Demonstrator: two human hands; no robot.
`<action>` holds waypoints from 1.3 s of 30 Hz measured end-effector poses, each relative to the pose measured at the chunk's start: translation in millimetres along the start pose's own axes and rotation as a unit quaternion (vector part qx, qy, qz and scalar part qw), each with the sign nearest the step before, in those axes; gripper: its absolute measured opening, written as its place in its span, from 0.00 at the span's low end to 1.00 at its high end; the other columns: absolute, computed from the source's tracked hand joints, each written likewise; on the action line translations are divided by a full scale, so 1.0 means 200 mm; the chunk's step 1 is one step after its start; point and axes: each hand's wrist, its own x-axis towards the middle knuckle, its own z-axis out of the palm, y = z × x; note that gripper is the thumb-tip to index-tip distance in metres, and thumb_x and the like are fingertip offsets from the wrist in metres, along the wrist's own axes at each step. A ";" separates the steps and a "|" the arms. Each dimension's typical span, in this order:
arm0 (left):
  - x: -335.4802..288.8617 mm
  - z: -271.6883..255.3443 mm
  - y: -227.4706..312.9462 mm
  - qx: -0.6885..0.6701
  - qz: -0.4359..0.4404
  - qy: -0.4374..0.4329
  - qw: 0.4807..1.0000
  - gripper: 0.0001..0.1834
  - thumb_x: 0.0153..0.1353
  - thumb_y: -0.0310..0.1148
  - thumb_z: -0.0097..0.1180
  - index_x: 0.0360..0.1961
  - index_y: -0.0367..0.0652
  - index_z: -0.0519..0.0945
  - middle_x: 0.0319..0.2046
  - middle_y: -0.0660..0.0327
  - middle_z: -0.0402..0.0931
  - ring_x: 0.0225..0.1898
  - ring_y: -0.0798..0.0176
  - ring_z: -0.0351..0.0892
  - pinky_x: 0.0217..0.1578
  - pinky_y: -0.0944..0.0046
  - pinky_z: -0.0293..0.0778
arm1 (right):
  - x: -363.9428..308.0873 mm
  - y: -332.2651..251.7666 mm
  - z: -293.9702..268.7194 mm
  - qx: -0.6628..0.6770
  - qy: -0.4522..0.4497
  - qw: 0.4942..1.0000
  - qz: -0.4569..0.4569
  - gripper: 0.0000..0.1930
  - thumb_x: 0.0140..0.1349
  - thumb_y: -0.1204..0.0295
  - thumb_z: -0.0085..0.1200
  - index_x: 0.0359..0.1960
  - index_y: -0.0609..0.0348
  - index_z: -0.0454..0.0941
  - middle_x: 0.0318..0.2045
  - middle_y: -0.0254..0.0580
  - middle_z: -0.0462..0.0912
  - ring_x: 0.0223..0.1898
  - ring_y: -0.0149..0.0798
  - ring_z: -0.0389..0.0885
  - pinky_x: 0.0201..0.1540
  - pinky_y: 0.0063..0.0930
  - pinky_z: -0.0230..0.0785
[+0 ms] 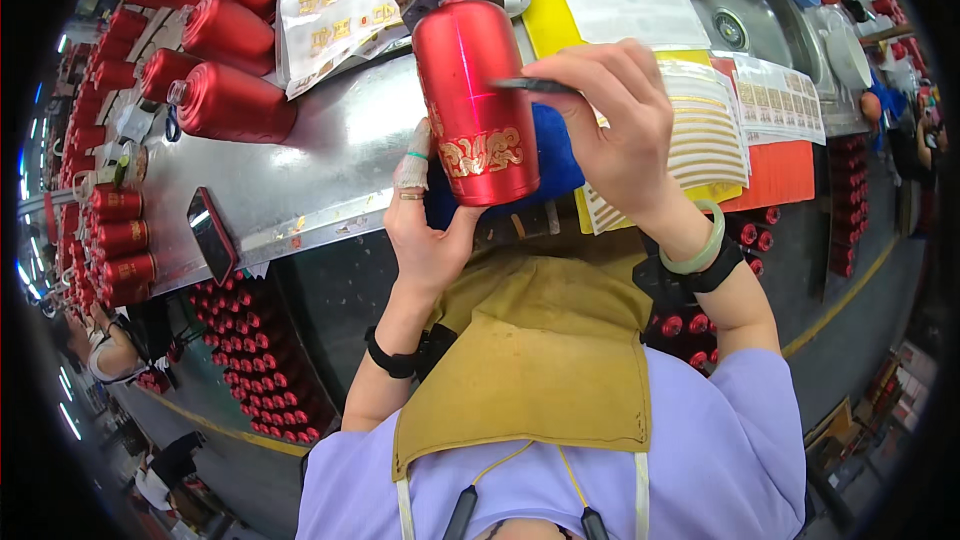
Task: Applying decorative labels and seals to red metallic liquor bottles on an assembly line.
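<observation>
A red bottle (475,100) with a gold ornamental band near its base is gripped from below by the left hand (425,230), whose fingers are curled around the bottom edge; one finger is wrapped in white tape and a ring is worn. The bottle is held upright above the tabletop (320,155), between the two hands. The right hand (615,125) is closed in a pinch on a thin dark tool (535,86), whose tip is laid against the upper side of the bottle. A pale green bangle (700,245) and a black band are worn on the right wrist, and a black band on the left wrist. Behind the bottle, just beyond the left hand, a blue cloth (560,155) is seen. Under and beyond the right hand, sheets of gold strip labels (710,130) are spread on yellow and orange backing, with further label sheets (780,100) to that hand's right. Beyond the left hand, another sheet of gold labels (335,0) lies on the tabletop. To the left of the left hand, a row of red bottles (230,100) is laid on its side, and smaller red cans (120,240) are stacked further left. A dark phone (212,235) rests at the tabletop's near edge, left of the left hand. A metal sink (740,10) is set far beyond the right hand.
</observation>
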 end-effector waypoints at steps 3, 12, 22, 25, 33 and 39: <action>0.00 0.01 -0.01 -0.007 -0.002 -0.001 1.000 0.43 0.55 0.25 0.73 0.72 0.30 0.67 0.66 0.42 0.74 0.67 0.47 0.76 0.65 0.55 0.71 | -0.11 -0.14 -0.04 0.014 -0.065 0.996 -0.052 0.16 0.53 0.74 0.63 0.44 0.45 0.86 0.37 0.25 0.85 0.35 0.33 0.79 0.44 0.33 0.70; 0.10 0.04 0.21 0.214 0.106 -0.013 0.971 0.39 0.39 0.38 0.83 0.58 0.62 0.86 0.77 0.45 0.55 0.75 0.37 0.53 0.71 0.40 0.59 | -0.09 -0.14 -0.24 0.435 -0.006 0.769 0.467 0.16 0.70 0.80 0.51 0.59 0.62 0.70 0.39 0.34 0.76 0.40 0.22 0.74 0.43 0.18 0.67; 0.07 0.02 0.06 0.026 -0.083 -0.033 0.996 0.45 0.49 0.29 0.78 0.70 0.37 0.72 0.62 0.46 0.79 0.66 0.46 0.76 0.72 0.44 0.60 | -0.21 0.23 -0.27 -0.019 -0.246 0.902 0.355 0.12 0.63 0.70 0.68 0.32 0.62 0.76 0.22 0.39 0.76 0.24 0.34 0.73 0.33 0.29 0.68; 0.05 -0.02 0.10 0.206 0.087 0.010 0.975 0.51 0.46 0.28 0.81 0.72 0.35 0.69 0.60 0.50 0.82 0.65 0.47 0.77 0.70 0.49 0.65 | -0.21 0.24 -0.25 -0.091 -0.291 0.882 0.359 0.15 0.61 0.64 0.69 0.38 0.63 0.80 0.37 0.53 0.83 0.41 0.56 0.83 0.45 0.47 0.75; 0.07 0.01 0.22 -0.038 -0.096 0.049 0.993 0.52 0.47 0.31 0.82 0.73 0.34 0.67 0.66 0.48 0.76 0.69 0.55 0.72 0.71 0.54 0.64 | -0.24 0.29 -0.21 -0.095 -0.324 0.862 0.379 0.12 0.60 0.67 0.68 0.38 0.61 0.81 0.39 0.51 0.85 0.44 0.56 0.84 0.46 0.46 0.76; 0.06 0.01 0.16 0.042 -0.038 0.007 0.998 0.52 0.48 0.31 0.81 0.73 0.34 0.66 0.66 0.46 0.75 0.66 0.50 0.76 0.68 0.55 0.69 | -0.23 0.21 -0.31 -0.219 -0.341 0.887 0.220 0.05 0.63 0.73 0.64 0.35 0.61 0.83 0.33 0.48 0.81 0.39 0.54 0.83 0.44 0.46 0.74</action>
